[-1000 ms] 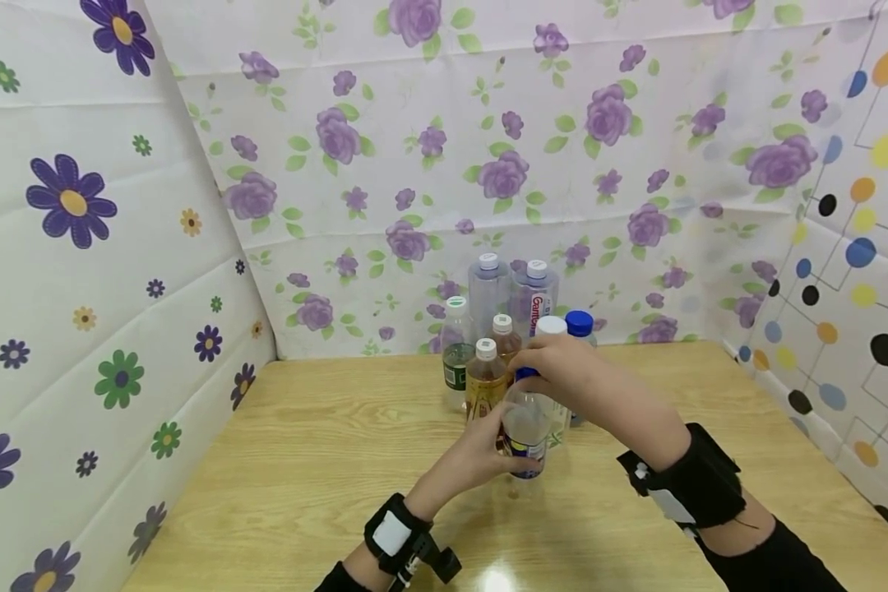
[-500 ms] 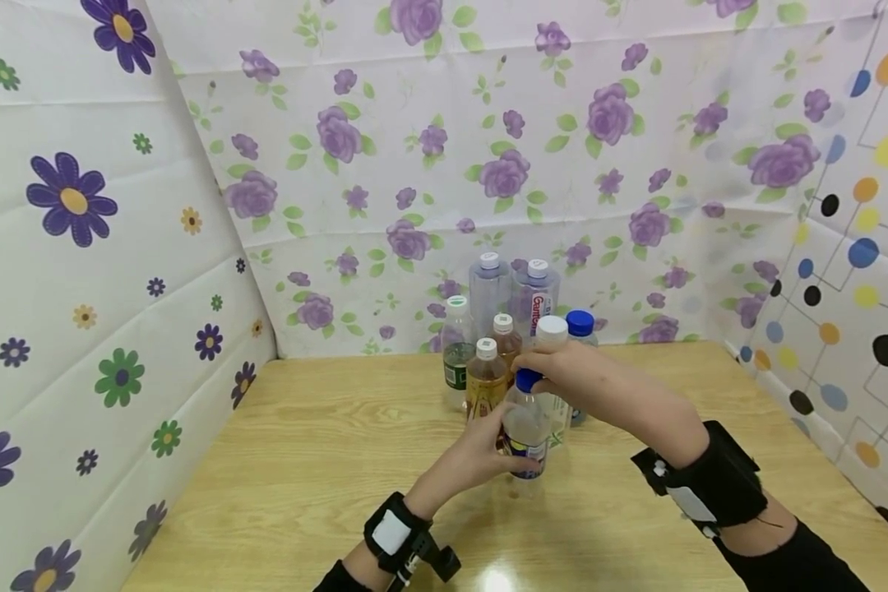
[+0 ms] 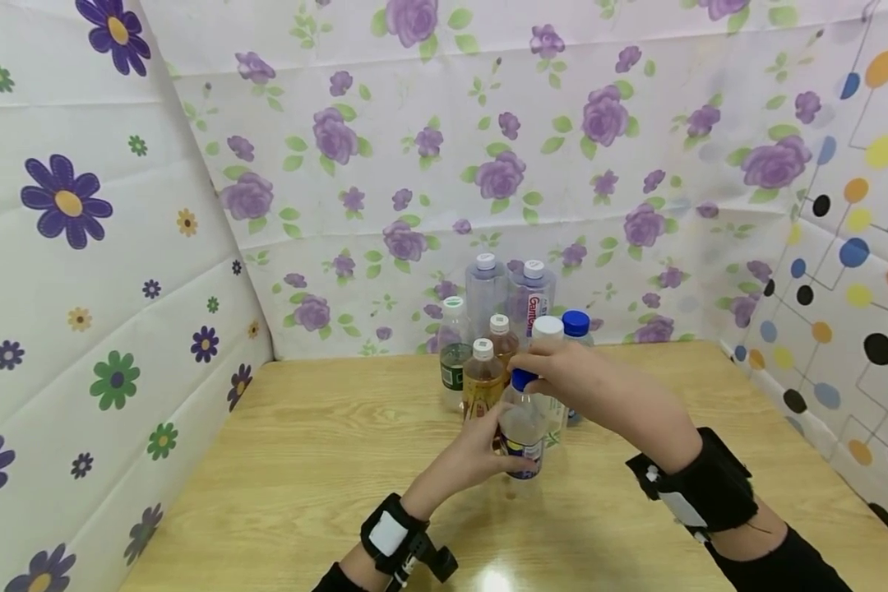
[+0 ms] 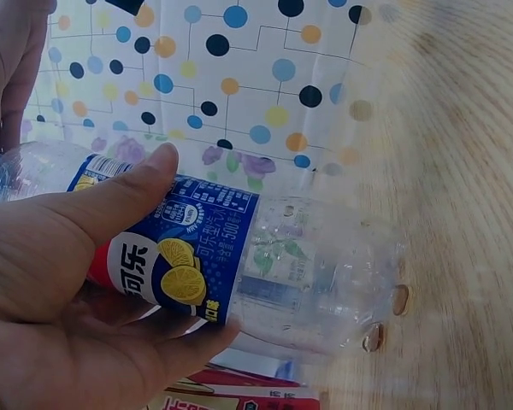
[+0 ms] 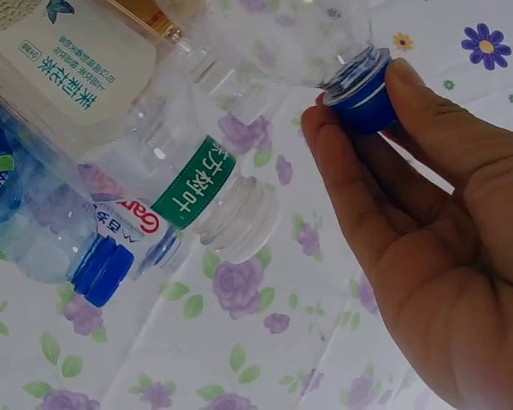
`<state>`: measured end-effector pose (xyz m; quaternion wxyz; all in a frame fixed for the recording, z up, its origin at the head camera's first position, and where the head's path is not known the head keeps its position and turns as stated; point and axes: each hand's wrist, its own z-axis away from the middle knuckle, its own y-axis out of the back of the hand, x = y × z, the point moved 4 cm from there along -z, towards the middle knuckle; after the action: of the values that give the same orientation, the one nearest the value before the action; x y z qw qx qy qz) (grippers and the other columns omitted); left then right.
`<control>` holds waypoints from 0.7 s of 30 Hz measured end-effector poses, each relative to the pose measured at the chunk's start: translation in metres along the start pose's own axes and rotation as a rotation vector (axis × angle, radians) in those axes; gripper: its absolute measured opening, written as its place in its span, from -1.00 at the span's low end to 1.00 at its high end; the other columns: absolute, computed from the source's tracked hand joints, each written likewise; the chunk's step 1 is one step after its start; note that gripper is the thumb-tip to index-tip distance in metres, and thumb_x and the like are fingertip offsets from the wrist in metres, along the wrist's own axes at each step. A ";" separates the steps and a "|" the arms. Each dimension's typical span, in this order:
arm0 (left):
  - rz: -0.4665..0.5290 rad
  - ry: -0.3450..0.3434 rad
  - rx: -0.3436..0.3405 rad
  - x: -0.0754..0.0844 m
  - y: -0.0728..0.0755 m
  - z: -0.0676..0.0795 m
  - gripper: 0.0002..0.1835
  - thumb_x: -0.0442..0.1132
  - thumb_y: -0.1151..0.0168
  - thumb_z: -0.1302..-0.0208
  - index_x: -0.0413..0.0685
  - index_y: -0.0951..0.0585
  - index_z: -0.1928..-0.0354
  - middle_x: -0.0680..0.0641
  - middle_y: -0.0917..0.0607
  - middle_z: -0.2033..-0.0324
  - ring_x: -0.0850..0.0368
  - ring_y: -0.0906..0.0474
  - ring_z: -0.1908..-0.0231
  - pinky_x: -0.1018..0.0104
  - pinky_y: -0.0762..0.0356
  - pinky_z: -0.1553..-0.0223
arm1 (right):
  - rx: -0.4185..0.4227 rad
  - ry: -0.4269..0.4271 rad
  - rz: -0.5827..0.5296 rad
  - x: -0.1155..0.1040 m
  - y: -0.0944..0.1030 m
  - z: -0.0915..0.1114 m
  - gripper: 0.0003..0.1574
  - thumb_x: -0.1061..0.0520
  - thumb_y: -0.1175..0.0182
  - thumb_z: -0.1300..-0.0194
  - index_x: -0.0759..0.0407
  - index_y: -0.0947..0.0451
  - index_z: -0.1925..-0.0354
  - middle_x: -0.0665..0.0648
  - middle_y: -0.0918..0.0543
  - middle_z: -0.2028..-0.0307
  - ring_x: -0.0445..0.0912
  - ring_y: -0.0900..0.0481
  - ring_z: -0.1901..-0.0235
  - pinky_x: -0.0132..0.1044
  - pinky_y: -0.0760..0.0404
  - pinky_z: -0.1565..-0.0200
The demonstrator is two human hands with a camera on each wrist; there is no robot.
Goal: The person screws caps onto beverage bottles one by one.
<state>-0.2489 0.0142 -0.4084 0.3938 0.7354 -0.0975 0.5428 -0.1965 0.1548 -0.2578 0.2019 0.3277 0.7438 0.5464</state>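
Observation:
In front of a cluster of bottles, an empty clear plastic soda bottle [image 3: 523, 423] stands upright on the wooden table. It has a blue label with lemons [image 4: 179, 269]. My left hand [image 3: 474, 452] grips it round the label, thumb on one side and fingers on the other, as the left wrist view shows. At the top, the thumb and fingers of my right hand [image 5: 445, 196] pinch the blue cap [image 5: 363, 104]. The cap sits on the bottle's neck, with some clear thread or ring visible beside it.
Close behind stand a gold-labelled tea bottle [image 3: 483, 390], a green-labelled bottle [image 3: 453, 366], a white-capped bottle [image 3: 549, 328] and a blue-capped bottle [image 3: 576, 323]. Two larger clear bottles [image 3: 486, 289] are at the back, near the flowered cloth [image 3: 370, 271]. Wooden table [image 3: 326, 436] surrounds them.
My right wrist has swung outward to the right, then slightly back, while its fingers stay at the cap. My left hand and the bottle keep their place.

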 end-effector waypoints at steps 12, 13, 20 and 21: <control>-0.038 0.025 0.029 -0.003 0.004 0.000 -0.16 -0.12 -0.50 -0.23 0.06 -0.28 -0.47 -0.01 -0.56 -0.21 0.02 -0.52 -0.22 0.19 -0.58 -0.13 | 0.244 -0.199 -0.136 -0.003 -0.028 0.020 -0.44 0.29 -0.33 -0.35 0.28 -0.52 -0.30 0.26 -0.64 -0.12 0.09 -0.70 0.03 -0.19 -0.73 0.13; -0.039 0.025 0.034 -0.004 0.005 -0.001 -0.17 -0.12 -0.51 -0.22 0.05 -0.29 -0.46 -0.02 -0.57 -0.21 0.02 -0.53 -0.21 0.19 -0.59 -0.12 | 0.266 -0.211 -0.145 -0.003 -0.030 0.022 -0.42 0.28 -0.33 -0.36 0.28 -0.51 -0.32 0.26 -0.64 -0.12 0.08 -0.70 0.06 -0.21 -0.73 0.17; -0.027 0.012 0.101 -0.009 0.022 -0.001 -0.22 -0.12 -0.54 -0.18 0.02 -0.35 -0.39 -0.08 -0.58 -0.18 -0.01 -0.56 -0.16 0.14 -0.62 -0.07 | 0.292 -0.301 -0.211 0.003 -0.052 0.040 -0.46 0.24 -0.33 -0.38 0.24 -0.52 -0.29 0.23 -0.68 -0.09 -0.06 -0.71 0.27 -0.29 -0.69 0.29; -0.018 0.005 0.109 -0.008 0.026 0.000 -0.21 -0.13 -0.54 -0.19 0.00 -0.34 -0.39 -0.10 -0.57 -0.18 -0.02 -0.56 -0.15 0.12 -0.62 -0.05 | 0.280 -0.314 -0.217 0.003 -0.056 0.043 -0.50 0.24 -0.32 -0.38 0.23 -0.55 -0.26 0.23 -0.68 -0.08 -0.07 -0.71 0.28 -0.30 -0.69 0.30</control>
<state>-0.2676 -0.0056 -0.4032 0.3582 0.7551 -0.0602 0.5457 -0.1858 0.1756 -0.3243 0.3250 0.3517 0.8028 0.3553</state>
